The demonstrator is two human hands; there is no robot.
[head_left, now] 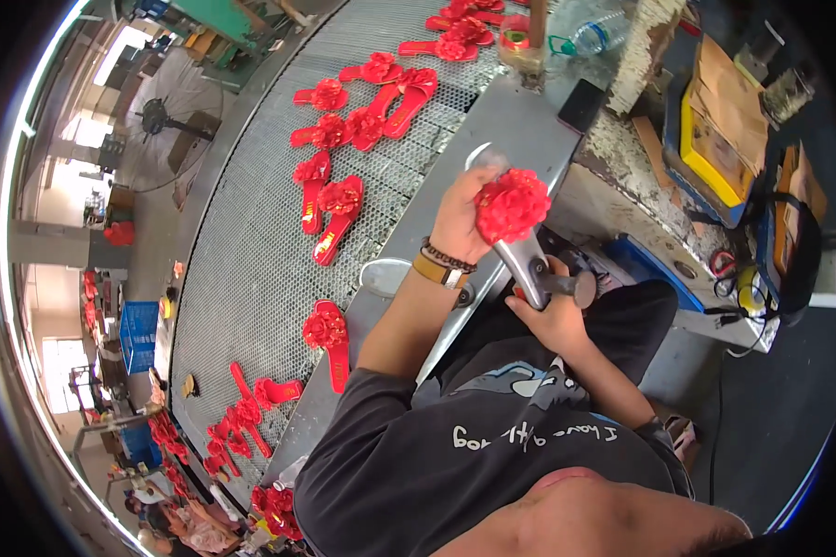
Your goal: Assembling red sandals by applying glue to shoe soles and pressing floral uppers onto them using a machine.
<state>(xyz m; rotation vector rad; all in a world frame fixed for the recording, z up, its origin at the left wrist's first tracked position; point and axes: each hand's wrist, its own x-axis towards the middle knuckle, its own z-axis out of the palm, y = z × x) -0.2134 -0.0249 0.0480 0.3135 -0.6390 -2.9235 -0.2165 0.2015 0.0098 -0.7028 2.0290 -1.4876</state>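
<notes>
My left hand (460,213), with a dark bracelet and a tan-strapped watch on its wrist, is closed on a red sandal (513,206). The sandal's large ruffled flower faces up and its sole is mostly hidden. Just below the flower runs a smooth grey metal piece (522,265). My right hand (557,325) is closed around a hammer (581,290) near my lap; its round metal head shows beside that piece, and its handle is covered by my fingers. To the left of my left forearm, another red flower sandal (330,339) rests on the metal ledge.
Several red flower sandals (342,209) lie along a mesh conveyor (260,232) on the left. A dark phone (581,105) and a clear plastic bottle (594,35) lie beyond my hands. A yellow-edged tray (711,153) stands on the right, above a worn metal bench (613,186).
</notes>
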